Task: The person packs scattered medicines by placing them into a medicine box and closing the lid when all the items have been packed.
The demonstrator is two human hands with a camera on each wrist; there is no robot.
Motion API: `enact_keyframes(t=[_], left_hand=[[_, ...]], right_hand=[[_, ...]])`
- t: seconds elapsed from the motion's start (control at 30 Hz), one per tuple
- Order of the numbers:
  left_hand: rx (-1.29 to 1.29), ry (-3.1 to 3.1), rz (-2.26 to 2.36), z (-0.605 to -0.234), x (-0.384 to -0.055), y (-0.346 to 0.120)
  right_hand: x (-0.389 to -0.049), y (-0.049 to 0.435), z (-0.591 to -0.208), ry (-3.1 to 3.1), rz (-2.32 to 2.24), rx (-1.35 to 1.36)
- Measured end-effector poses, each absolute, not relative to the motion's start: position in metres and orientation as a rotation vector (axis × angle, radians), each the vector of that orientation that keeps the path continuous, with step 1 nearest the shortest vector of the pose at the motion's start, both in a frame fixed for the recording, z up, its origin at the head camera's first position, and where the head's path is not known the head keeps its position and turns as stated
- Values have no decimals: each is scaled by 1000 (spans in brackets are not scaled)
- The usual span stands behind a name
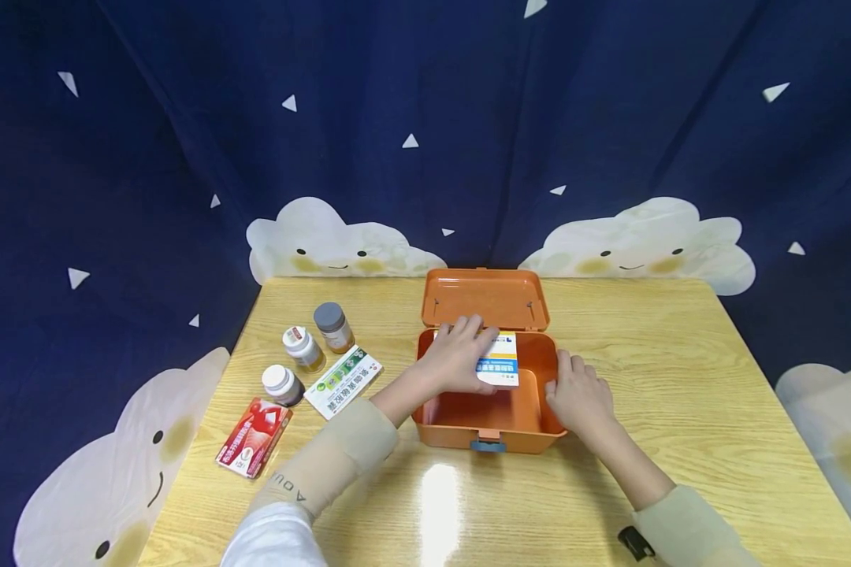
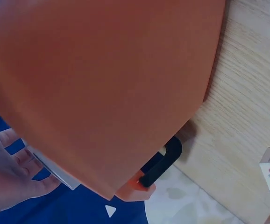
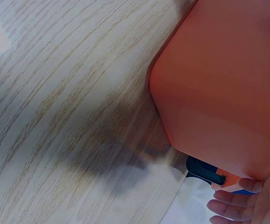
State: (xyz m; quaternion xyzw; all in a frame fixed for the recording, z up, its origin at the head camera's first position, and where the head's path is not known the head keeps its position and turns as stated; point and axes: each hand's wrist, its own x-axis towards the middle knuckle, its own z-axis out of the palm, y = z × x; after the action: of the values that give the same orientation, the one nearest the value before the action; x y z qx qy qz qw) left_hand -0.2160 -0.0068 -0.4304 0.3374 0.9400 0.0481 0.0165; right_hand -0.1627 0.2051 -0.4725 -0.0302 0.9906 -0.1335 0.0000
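Observation:
An orange plastic case (image 1: 443,438) stands on the table with its lid (image 1: 482,299) tipped back. My left hand (image 1: 458,361) reaches over the left side of the case and holds a white, blue and yellow medicine box (image 1: 502,364) at the case's opening. In the left wrist view the case's wall (image 2: 107,93) hides most of that box, and only a pale edge shows beside the fingers. The right hand (image 1: 583,395) grips the right rim of the case; in the right wrist view its fingers (image 3: 233,210) lie against the outer side.
On the left are a green and white medicine box (image 1: 343,382), a red medicine box (image 1: 254,438), a grey-capped bottle (image 1: 334,327), and two white-capped bottles, one amber (image 1: 303,349) and one dark (image 1: 282,384). Behind the wooden table (image 1: 667,378) hangs a dark blue curtain (image 1: 468,94).

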Motion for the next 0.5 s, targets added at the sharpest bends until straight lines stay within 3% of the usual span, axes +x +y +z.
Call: enact_keyframes(t=[0.5], left_hand=[[1027, 2809, 84, -444, -223, 19]], right_hand=[[-164, 205, -471, 3093, -414, -79]])
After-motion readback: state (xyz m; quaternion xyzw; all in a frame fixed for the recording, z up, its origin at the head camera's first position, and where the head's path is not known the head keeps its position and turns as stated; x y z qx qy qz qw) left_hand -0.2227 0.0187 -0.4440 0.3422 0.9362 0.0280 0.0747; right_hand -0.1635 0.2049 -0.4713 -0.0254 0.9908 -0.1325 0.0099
